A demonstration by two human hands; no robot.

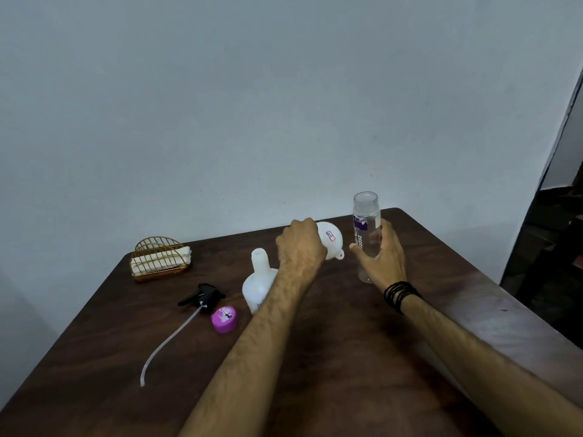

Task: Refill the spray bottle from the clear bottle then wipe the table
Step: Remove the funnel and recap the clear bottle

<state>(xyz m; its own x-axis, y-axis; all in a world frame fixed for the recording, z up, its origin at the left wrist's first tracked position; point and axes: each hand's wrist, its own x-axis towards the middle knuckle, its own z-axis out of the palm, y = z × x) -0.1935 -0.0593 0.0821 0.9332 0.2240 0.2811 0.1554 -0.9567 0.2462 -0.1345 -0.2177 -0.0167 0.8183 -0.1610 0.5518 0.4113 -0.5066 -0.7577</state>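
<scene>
Spray bottle (258, 283) standing upright mid-worktop, long axis vertical, open neck pointing up, partly hidden behind the left forearm; small dark print low on its side, too small to read. Trigger head (202, 296) lying flat to its left, dip tube (167, 343) trailing toward the near left corner. Purple cap (224, 319) just right of the trigger head, with a pale printed top, unreadable. Clear bottle (366, 234) upright at far right, uncapped mouth up; purple label with white letters "ear", and "zept" running down the side. Left hand (299, 244) closed over a white funnel (331, 244), spout pointing right and down, small red-and-blue sticker on its bowl. Right hand (383, 258) half open, fingers curved around the clear bottle's lower body, firm grip not certain. Wire holder (159, 258) with white cloth at far left of the dark wooden worktop (347, 357).
</scene>
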